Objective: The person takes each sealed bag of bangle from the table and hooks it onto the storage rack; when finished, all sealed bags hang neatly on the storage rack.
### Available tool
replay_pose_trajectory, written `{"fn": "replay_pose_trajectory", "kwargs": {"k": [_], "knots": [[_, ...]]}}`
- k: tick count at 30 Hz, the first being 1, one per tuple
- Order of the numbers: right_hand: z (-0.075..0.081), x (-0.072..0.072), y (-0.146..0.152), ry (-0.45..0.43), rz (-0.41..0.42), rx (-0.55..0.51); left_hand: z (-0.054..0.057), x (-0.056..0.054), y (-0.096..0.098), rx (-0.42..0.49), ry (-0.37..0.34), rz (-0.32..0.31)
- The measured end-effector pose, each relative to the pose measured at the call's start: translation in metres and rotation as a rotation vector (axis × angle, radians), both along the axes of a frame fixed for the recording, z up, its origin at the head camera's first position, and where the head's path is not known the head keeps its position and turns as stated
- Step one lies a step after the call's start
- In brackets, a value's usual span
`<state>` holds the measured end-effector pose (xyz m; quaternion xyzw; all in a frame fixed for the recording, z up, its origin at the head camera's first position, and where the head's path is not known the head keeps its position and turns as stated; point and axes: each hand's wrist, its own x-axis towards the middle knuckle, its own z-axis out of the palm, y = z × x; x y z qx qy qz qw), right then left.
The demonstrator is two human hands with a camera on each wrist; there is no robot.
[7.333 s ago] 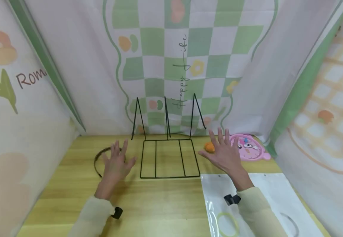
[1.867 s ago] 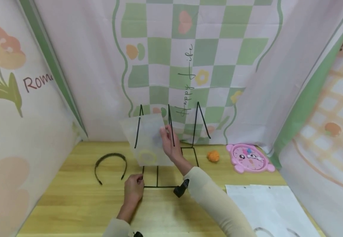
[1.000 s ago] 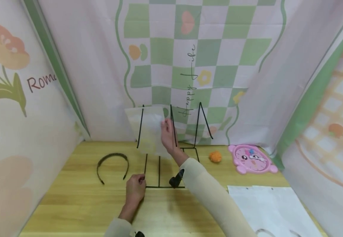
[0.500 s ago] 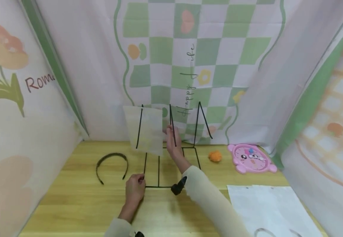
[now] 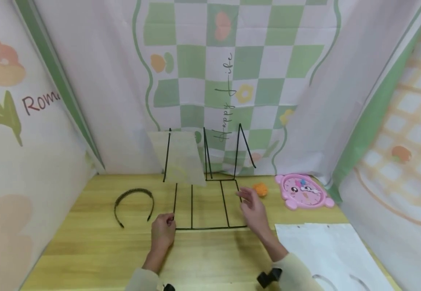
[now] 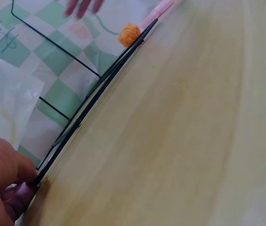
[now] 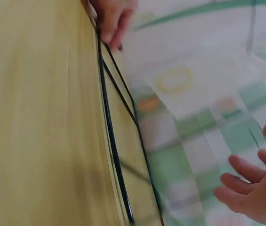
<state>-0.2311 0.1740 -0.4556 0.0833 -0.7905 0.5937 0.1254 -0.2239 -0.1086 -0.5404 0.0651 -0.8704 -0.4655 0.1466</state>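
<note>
A black wire rack point(image 5: 209, 228) with three tall bent hooks stands on the wooden table against the curtain. From its left hook hangs a frosted plastic bag point(image 5: 181, 155), a pale yellow ring showing faintly through it. My left hand point(image 5: 163, 232) pinches the frame at the front left corner; in the left wrist view, thumb and fingers point(image 6: 22, 169) meet on the black wire. Beside the rack's right side is my right hand point(image 5: 255, 212), its fingers loosely bent and holding nothing. The right wrist view shows that hand point(image 7: 255, 188) apart from the wires, fingers spread.
A dark toothed headband point(image 5: 135, 190) lies left of the rack. Right of it sit a small orange ball-like bundle point(image 5: 260, 189) and a pink cartoon clock point(image 5: 302, 192). White frosted bags point(image 5: 319, 246) with faint curved shapes lie front right. A patterned curtain point(image 5: 247, 81) hangs behind.
The right hand carried the frosted bag to the left hook, let go of it there, and moved down and right. The left hand came to the rack's front left corner and keeps hold there.
</note>
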Motion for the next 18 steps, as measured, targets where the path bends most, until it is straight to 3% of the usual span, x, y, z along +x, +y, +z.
{"fn": "replay_pose_trajectory", "kwargs": {"k": [5,11,14,18], "knots": [[-0.004,0.031,0.054,-0.018,-0.113,0.124,0.000,0.000,0.000,-0.002,0.010,-0.001],[-0.010,0.066,0.111,-0.053,-0.296,0.363,-0.002,0.000,0.000,-0.002,0.016,-0.003],[-0.015,0.080,0.140,-0.130,-0.371,0.489,-0.003,-0.001,0.000,-0.004,0.031,-0.007],[-0.019,0.090,0.176,-0.324,-0.374,0.677,-0.005,-0.002,-0.001,-0.010,0.049,-0.004]]}}
